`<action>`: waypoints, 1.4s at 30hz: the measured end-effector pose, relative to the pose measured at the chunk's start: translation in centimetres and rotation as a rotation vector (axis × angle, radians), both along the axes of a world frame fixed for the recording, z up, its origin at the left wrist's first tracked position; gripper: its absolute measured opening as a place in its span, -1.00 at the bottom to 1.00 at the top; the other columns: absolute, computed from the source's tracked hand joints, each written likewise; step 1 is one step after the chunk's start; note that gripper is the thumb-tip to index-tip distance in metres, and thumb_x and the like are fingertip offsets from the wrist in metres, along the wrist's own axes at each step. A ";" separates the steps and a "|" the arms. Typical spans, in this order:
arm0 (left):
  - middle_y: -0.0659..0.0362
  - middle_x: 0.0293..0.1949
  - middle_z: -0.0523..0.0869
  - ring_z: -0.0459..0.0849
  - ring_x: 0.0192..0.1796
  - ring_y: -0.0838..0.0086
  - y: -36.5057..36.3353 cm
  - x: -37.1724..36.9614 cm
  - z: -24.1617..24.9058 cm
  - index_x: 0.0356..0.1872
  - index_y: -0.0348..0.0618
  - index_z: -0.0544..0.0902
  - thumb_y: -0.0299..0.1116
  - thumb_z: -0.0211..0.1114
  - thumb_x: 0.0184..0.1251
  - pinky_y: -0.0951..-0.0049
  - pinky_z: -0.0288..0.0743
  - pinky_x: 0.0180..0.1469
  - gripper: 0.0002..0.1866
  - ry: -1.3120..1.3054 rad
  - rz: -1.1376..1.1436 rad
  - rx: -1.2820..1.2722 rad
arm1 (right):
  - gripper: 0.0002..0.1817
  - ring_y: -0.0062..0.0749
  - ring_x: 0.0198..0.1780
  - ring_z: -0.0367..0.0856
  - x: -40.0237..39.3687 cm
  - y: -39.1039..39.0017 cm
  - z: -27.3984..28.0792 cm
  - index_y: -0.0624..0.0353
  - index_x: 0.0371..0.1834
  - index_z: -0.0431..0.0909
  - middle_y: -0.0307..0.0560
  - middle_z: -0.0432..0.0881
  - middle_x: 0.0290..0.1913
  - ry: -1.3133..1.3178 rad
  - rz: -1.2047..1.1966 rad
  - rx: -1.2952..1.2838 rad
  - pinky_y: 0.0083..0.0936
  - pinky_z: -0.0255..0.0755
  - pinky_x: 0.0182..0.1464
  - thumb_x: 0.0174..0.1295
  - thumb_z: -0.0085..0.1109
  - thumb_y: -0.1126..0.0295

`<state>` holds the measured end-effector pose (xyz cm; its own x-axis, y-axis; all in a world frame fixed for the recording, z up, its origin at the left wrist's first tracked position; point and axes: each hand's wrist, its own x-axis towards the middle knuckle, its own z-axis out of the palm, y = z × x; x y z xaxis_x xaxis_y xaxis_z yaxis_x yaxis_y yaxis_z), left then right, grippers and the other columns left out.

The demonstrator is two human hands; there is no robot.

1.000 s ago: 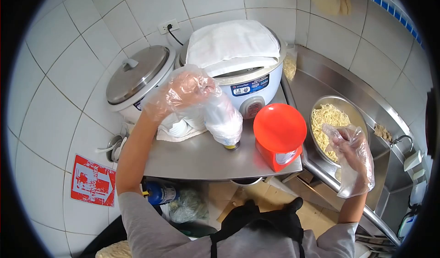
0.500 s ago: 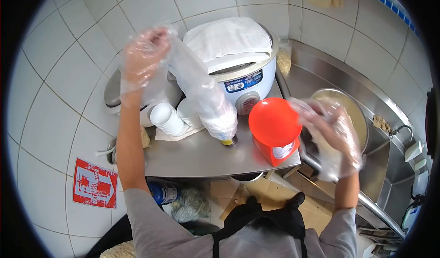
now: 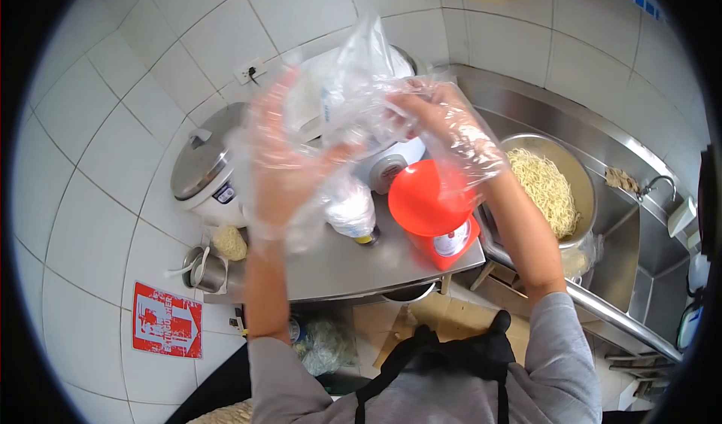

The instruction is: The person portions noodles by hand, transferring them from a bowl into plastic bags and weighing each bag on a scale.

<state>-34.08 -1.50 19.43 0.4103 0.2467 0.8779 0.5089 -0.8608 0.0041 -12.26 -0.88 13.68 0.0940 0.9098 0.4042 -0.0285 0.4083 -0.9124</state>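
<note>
White rice cooker (image 3: 391, 164) mostly behind plastic bag (image 3: 353, 85)

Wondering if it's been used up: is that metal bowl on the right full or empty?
Partly full: pale noodles heap inside the metal bowl, though bare metal shows along its upper rim.

red wall sign (image 3: 167, 320), lettering unreadable

White tiled walls (image 3: 98, 123) meet in the far corner, with a socket (image 3: 250, 69) on the left one. A steel surface (image 3: 331, 262) stands against them, a red sign (image 3: 167, 321) below, tan floor (image 3: 391, 322) underneath.
</note>
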 end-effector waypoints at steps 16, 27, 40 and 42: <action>0.03 -0.23 0.58 0.57 -0.12 0.33 -5.8 26.6 -18.3 -0.11 -0.39 0.44 -0.53 0.19 0.20 0.35 0.49 0.01 -0.75 -1.124 -1.074 -1.877 | -0.79 -0.49 -0.23 0.56 23.2 -12.1 -15.5 0.28 -0.13 0.51 -0.12 0.59 -0.23 0.349 -0.123 -0.441 -0.56 0.50 -0.19 0.19 0.09 0.46; 0.27 -0.18 0.65 0.62 -0.25 0.28 0.4 34.5 -20.9 -0.44 0.01 0.68 -0.48 0.19 0.08 0.29 0.46 -0.12 -0.87 0.126 -0.039 -0.463 | -0.32 -0.22 -0.13 0.62 34.1 -12.0 -25.9 0.10 0.33 0.22 0.02 0.61 -0.20 -1.429 -0.354 -0.221 -0.19 0.50 -0.04 0.12 0.27 0.28; 0.00 -0.26 0.60 0.57 -0.13 0.16 5.2 34.1 -16.7 -0.33 -0.14 0.63 -0.52 -0.02 0.22 0.30 0.42 -0.07 -0.79 0.156 -0.242 -0.492 | -0.70 -0.20 -0.13 0.64 35.2 -10.0 -6.2 0.16 -0.05 0.56 0.11 0.66 -0.18 -0.611 -0.332 -0.153 -0.36 0.48 0.00 0.11 0.05 0.48; 0.00 -0.30 0.60 0.58 -0.16 0.15 5.6 33.8 -15.7 -0.31 -0.12 0.62 -0.50 -0.03 0.24 0.29 0.43 -0.09 -0.79 0.135 -0.246 -0.573 | -0.62 -0.38 0.00 0.56 34.6 -10.1 -3.3 0.23 0.03 0.49 -0.04 0.63 -0.05 -0.346 -0.286 -0.264 -0.48 0.43 0.08 0.11 0.20 0.40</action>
